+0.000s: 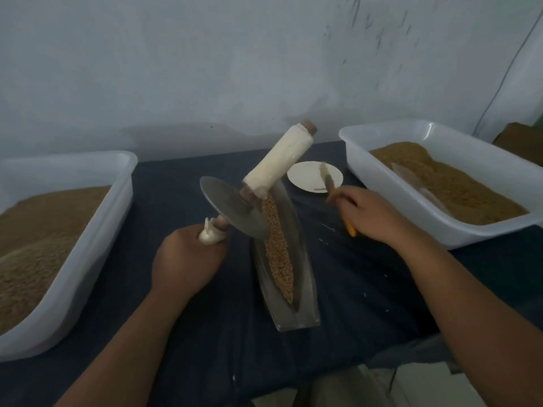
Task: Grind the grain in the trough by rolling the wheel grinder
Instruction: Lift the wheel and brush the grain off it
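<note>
A narrow metal trough (305, 289) lies on the dark cloth in the middle, with a strip of brown grain (277, 254) along its bottom. The wheel grinder (232, 208), a metal disc on a wooden axle with cream-wrapped handles, hangs tilted over the trough's far end. My left hand (188, 259) grips the near handle; the far handle (279, 160) points up and away, untouched. My right hand (373, 215) holds a yellow-handled tool (351, 230) to the right of the trough, its tip near a small white plate (305, 179).
Two large white plastic tubs of brown grain flank the work area: one on the left (88, 230) and one on the right (367, 160), which has a scoop half buried in it. A pale wall stands close behind. The table's front edge is near my body.
</note>
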The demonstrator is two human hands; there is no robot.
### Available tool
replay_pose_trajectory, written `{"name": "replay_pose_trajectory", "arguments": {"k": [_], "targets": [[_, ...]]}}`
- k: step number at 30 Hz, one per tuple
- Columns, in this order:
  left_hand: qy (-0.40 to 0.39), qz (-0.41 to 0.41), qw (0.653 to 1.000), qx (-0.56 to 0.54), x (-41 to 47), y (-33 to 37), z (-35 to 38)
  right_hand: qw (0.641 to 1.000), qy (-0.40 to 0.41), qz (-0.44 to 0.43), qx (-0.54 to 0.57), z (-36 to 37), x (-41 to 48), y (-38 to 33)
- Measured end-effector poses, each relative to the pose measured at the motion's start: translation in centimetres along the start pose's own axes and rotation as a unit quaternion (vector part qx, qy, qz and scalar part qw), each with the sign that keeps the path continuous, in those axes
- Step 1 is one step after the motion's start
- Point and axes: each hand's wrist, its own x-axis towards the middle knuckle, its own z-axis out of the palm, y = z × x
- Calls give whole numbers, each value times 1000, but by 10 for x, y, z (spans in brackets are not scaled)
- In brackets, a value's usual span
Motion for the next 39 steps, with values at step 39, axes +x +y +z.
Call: {"name": "replay_pose_trajectory", "arguments": {"k": [39], "targets": [[-48,-51,979,-189,3,-1,-2,988,77,-125,36,19,19,-110]]}}
